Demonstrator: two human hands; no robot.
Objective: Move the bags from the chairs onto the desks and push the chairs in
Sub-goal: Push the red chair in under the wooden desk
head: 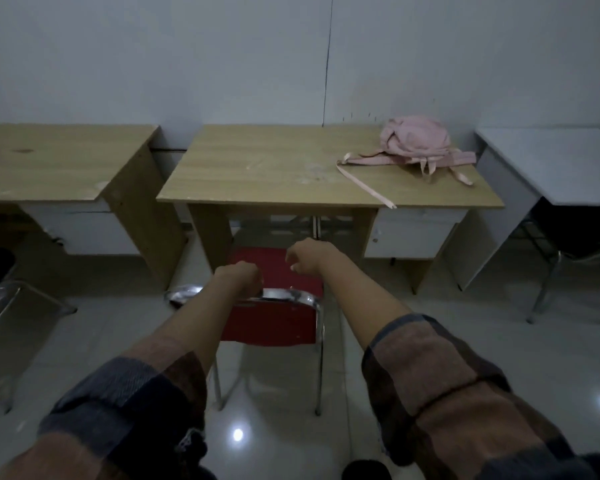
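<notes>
The pink bag [414,142] lies on the middle table [257,168] toward its two o'clock corner, straps trailing over the near edge, so this seat looks cleared. The red chair [274,306] stands half under the table; the left hand [239,277] grips its chrome backrest, seemingly to push, while the right hand [303,256] hovers at one o'clock, loosely curled, holding nothing

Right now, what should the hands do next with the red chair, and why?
Probably push the red chair forward under the desk. The pink bag already lies on the desk, the left hand is on the chair's backrest, and most of the chair sits outside the desk.
</notes>
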